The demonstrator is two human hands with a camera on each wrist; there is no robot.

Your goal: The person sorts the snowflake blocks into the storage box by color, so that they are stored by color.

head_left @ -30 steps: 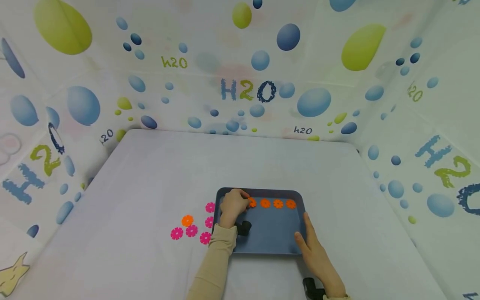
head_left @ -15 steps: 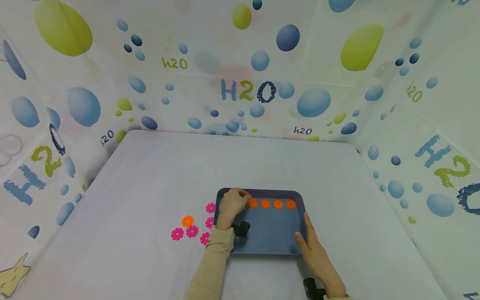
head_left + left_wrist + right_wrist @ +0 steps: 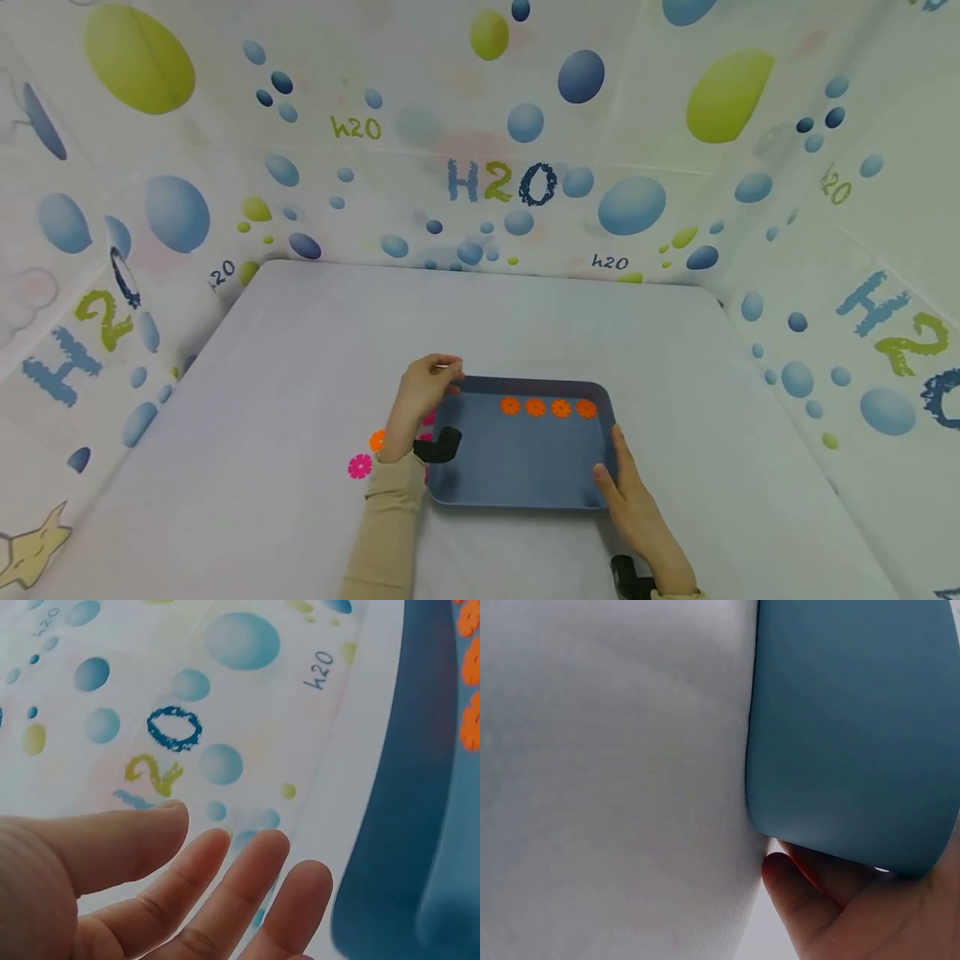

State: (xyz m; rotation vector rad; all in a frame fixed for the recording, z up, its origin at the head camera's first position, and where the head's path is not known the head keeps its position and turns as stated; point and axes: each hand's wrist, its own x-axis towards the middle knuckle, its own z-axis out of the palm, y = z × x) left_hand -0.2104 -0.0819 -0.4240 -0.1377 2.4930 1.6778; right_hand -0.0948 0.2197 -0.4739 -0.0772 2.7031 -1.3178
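Observation:
A grey-blue tray lies on the white table, with several orange notched discs in a row along its far side. Over the tray's far left corner hovers my left hand; in the left wrist view its fingers are spread loosely and hold nothing. My right hand holds the tray's right side, thumb over the rim and fingers along the outer wall; the right wrist view shows fingers against the tray. Left of the tray, pink notched discs and an orange one are partly hidden by my left arm.
The white-covered table extends around the tray on all sides. A curtain printed with bubbles and "H2O" rises behind it and at both sides. Black wrist camera mounts sit on both wrists.
My left hand has let go of the leftmost orange disc in the row and moved up and left to the tray's corner. The right hand stays at the tray's right side.

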